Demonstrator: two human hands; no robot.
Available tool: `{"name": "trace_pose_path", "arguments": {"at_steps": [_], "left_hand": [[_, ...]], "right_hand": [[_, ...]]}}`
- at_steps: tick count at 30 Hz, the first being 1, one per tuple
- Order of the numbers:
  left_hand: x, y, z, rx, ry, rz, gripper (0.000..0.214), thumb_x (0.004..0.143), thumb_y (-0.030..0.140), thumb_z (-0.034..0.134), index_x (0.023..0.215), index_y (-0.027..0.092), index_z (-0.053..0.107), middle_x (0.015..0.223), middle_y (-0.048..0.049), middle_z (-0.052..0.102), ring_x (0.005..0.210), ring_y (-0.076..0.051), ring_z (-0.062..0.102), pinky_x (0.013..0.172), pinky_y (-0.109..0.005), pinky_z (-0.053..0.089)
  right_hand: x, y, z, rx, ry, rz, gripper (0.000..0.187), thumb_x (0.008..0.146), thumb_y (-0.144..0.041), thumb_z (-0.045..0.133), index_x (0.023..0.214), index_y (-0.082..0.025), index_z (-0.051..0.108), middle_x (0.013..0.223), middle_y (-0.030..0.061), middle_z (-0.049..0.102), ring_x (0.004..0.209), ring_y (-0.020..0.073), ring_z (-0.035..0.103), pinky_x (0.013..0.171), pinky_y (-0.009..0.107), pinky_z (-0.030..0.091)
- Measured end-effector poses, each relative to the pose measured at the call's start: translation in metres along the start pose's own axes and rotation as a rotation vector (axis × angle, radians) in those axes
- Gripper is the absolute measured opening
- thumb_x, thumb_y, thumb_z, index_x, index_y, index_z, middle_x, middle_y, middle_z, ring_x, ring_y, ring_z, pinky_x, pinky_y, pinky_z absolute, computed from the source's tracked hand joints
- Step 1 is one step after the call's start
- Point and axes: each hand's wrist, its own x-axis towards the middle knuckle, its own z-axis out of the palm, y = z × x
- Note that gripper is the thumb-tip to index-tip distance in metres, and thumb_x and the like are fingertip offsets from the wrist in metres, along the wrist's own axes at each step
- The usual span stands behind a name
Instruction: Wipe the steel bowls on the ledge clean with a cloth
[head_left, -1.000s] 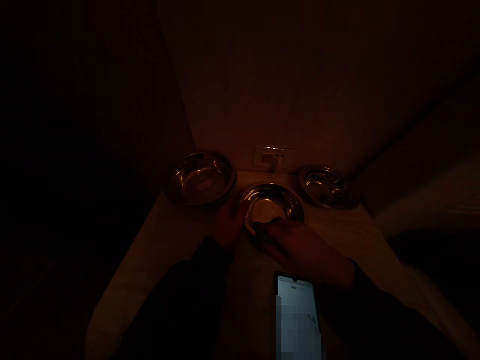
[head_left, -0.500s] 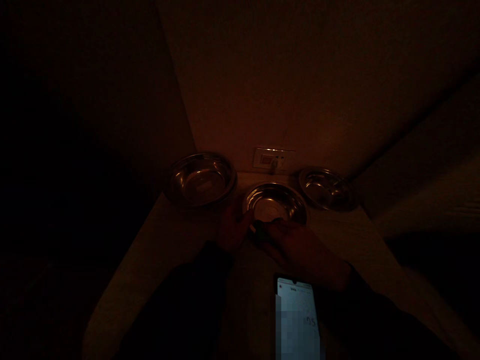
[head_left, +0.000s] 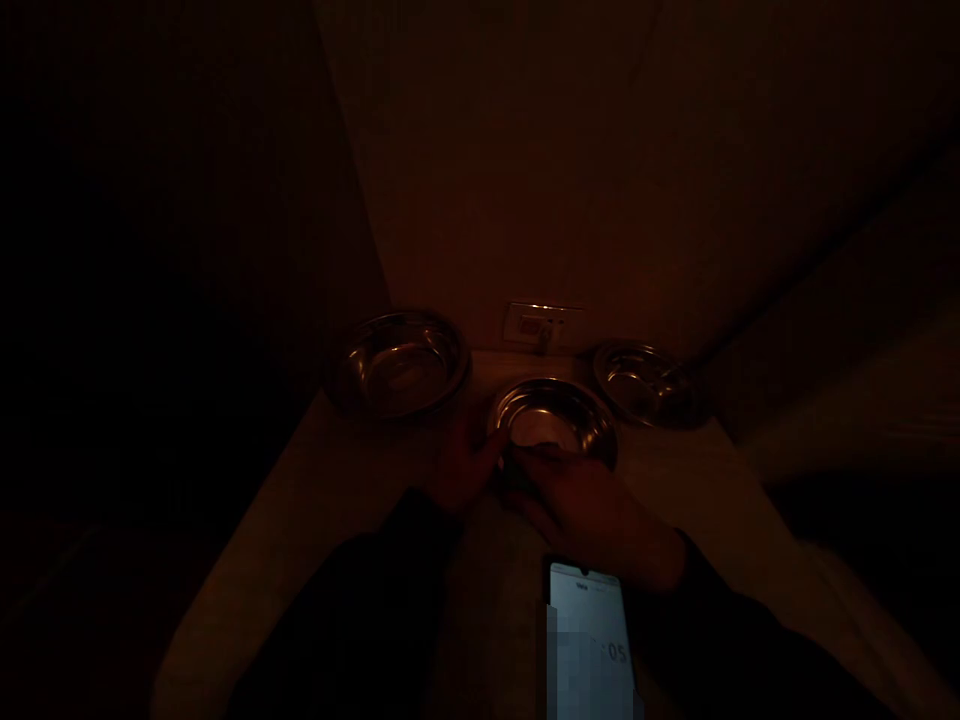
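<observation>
The light is very dim. A shiny metal bowl (head_left: 551, 428) stands in front of me. At its near left rim is my left hand (head_left: 465, 468), thumb stretched towards the bowl; the dark hides the other fingers and whether they grip the rim. My right hand (head_left: 585, 500) is closed at the bowl's near edge around something small and dark with a pale spot, too dim to name. Just below that hand, a lit phone (head_left: 589, 620) lies on the wooden tabletop (head_left: 315, 520).
Two more metal bowls stand at the back: a larger bowl (head_left: 405, 365) on the left and another bowl (head_left: 645, 385) on the right. A wall socket (head_left: 536, 323) with something plugged in sits behind them. The wall closes off the table's far side.
The whole view has shifted slightly, with the bowls and phone now a little lower. Both hands keep nearly the same place by the middle bowl. The picture is dimmer.
</observation>
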Motion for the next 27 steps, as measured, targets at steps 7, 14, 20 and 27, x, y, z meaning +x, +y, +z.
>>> {"name": "trace_pose_path", "arguments": {"at_steps": [7,14,20,27], "left_hand": [[-0.002,0.006,0.002,-0.003,0.045,-0.058,0.042,0.077,0.02,0.059,0.118,0.013,0.058,0.121,-0.0128,0.065,0.109,-0.024,0.063,0.094,-0.037,0.049],[0.002,0.004,-0.007,0.027,0.024,-0.086,0.043,0.077,0.024,0.06,0.118,0.011,0.059,0.124,-0.0141,0.064,0.114,-0.027,0.06,0.098,-0.04,0.047],[0.002,-0.002,-0.002,0.052,-0.014,-0.014,0.045,0.08,0.027,0.057,0.121,0.01,0.058,0.127,-0.0144,0.062,0.118,-0.026,0.057,0.102,-0.039,0.043],[0.001,0.001,-0.001,0.038,0.024,-0.035,0.044,0.078,0.024,0.058,0.121,0.012,0.059,0.124,-0.0124,0.064,0.114,-0.025,0.06,0.1,-0.039,0.045]], "right_hand": [[-0.002,0.001,-0.003,0.043,-0.032,-0.024,0.035,0.096,-0.033,0.041,0.124,-0.016,0.053,0.114,0.0127,0.064,0.1,0.0229,0.061,0.086,0.036,0.047],[-0.017,0.018,-0.026,0.16,-0.161,-0.087,0.027,0.094,-0.03,0.047,0.115,-0.022,0.061,0.104,0.0069,0.068,0.095,0.0198,0.063,0.084,0.031,0.046],[-0.006,0.008,-0.007,0.129,-0.074,-0.06,0.032,0.094,-0.032,0.046,0.123,-0.019,0.054,0.112,0.0106,0.065,0.1,0.0215,0.061,0.087,0.034,0.046],[-0.001,0.002,0.001,0.094,-0.013,-0.071,0.038,0.096,-0.033,0.043,0.129,-0.017,0.049,0.12,0.0137,0.061,0.106,0.0233,0.059,0.092,0.038,0.045]]}}
